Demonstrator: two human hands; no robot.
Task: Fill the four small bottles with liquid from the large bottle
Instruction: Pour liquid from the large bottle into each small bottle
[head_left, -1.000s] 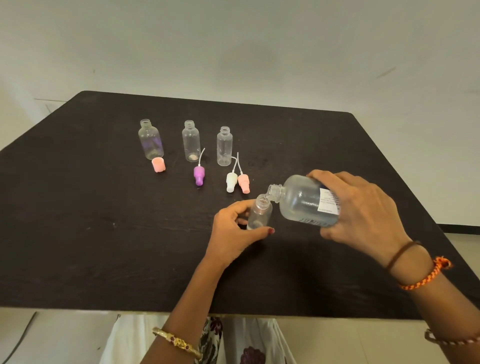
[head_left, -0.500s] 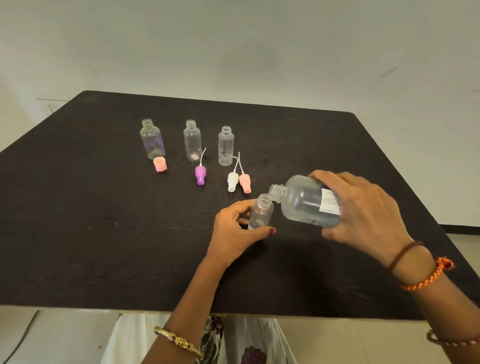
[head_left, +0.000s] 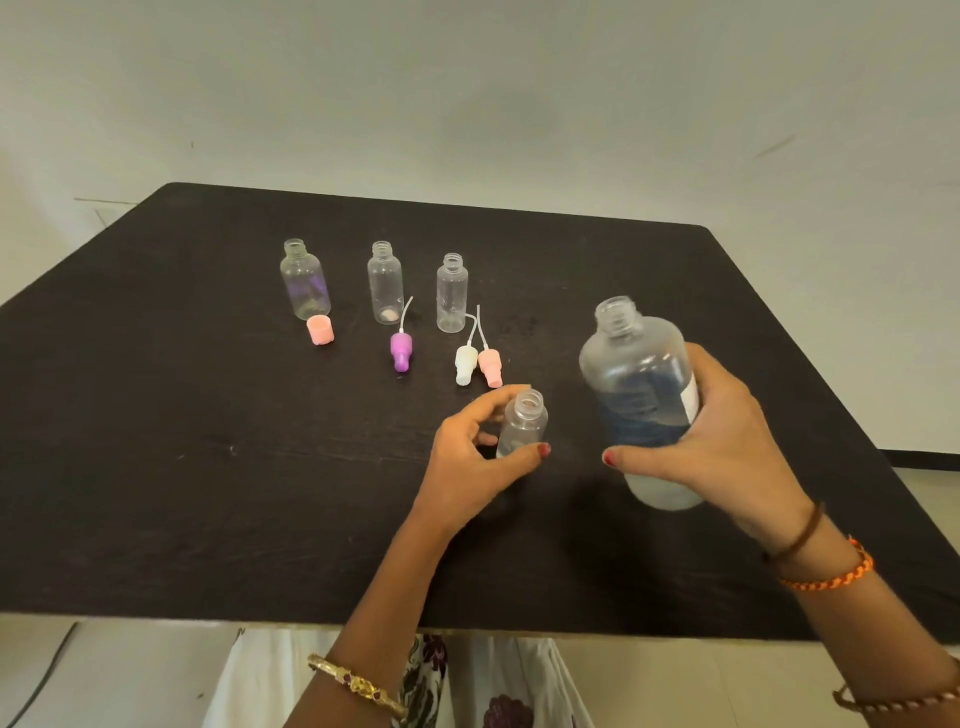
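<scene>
My right hand grips the large clear bottle, uncapped and nearly upright, held to the right of a small bottle. My left hand holds that small clear bottle upright on the black table, its mouth uncovered. Three more small bottles stand uncapped in a row at the back: the left one, the middle one and the right one.
Loose caps lie in front of the row: a peach cap, a purple spray top, a white spray top and a pink spray top. The table's near edge runs just above my lap.
The large bottle was tilted with its neck at the small bottle's mouth; my right hand has swung it upright and away to the right. My left hand keeps hold of the small bottle.
</scene>
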